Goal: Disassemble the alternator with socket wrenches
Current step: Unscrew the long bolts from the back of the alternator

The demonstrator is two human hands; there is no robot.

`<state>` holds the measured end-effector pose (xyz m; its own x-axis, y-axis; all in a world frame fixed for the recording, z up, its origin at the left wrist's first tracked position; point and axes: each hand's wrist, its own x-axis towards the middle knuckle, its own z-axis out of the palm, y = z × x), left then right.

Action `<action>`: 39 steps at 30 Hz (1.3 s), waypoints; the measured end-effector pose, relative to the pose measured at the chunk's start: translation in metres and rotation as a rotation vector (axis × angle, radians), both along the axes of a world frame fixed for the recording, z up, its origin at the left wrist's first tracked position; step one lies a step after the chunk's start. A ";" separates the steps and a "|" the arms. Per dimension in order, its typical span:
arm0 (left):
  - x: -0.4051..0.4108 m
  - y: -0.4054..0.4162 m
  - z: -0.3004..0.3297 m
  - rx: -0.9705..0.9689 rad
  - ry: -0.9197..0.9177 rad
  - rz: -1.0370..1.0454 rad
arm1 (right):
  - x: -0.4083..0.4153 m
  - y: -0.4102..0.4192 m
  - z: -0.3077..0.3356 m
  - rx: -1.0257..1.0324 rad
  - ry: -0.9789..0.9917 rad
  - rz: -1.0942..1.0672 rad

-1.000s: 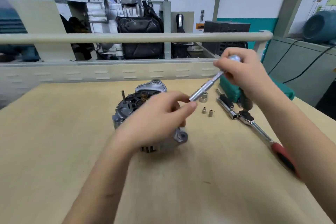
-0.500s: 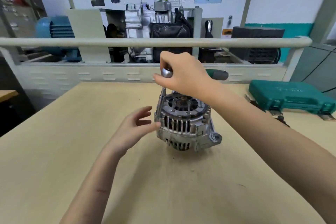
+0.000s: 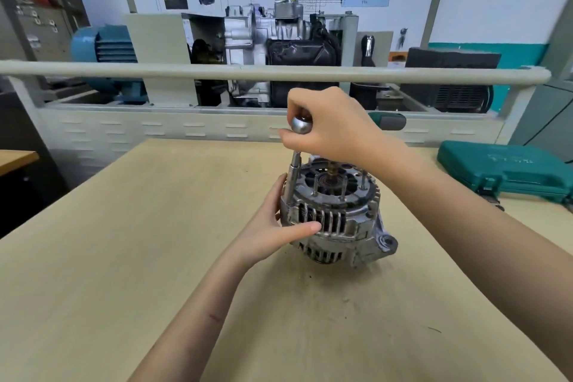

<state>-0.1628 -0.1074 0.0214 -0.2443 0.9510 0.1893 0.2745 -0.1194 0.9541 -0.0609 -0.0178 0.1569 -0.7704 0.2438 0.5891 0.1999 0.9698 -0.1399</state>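
Note:
A silver alternator (image 3: 341, 217) stands on the wooden table (image 3: 124, 257), its open end with several studs facing up. A chrome socket driver (image 3: 293, 177) stands upright on the alternator's left rim. My right hand (image 3: 331, 124) grips the driver's round top knob from above. My left hand (image 3: 276, 226) holds the alternator's left side, thumb across the cooling slots and fingers behind the driver's shaft. The socket tip is hidden against the housing.
A green tool case (image 3: 502, 167) lies on the table at the right. A green handle (image 3: 387, 121) shows behind my right hand. A beige rail (image 3: 155, 71) and an engine display stand (image 3: 279, 49) run along the table's far edge.
My left hand has moved from hovering open beside the alternator to holding its left side. The driver stays upright on the rim under my right hand. The view has come closer.

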 end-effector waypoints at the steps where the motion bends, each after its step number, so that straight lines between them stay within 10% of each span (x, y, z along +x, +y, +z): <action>1: 0.000 0.001 -0.001 0.002 -0.014 0.001 | 0.001 0.002 0.002 -0.022 0.027 0.008; 26: 0.030 0.004 -0.022 0.169 0.020 0.257 | 0.008 0.039 0.008 -0.128 0.254 -0.073; 32: -0.036 0.015 -0.019 0.060 -0.106 -0.020 | 0.044 0.060 0.011 -0.179 0.363 -0.173; 39: -0.043 0.033 -0.041 0.050 -0.343 0.180 | 0.076 0.078 0.007 -0.155 0.254 -0.209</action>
<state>-0.2054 -0.0742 -0.0193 -0.4632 0.8790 0.1130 -0.0383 -0.1472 0.9884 0.0146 0.0603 0.1635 -0.5283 0.4818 0.6991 0.3313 0.8751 -0.3528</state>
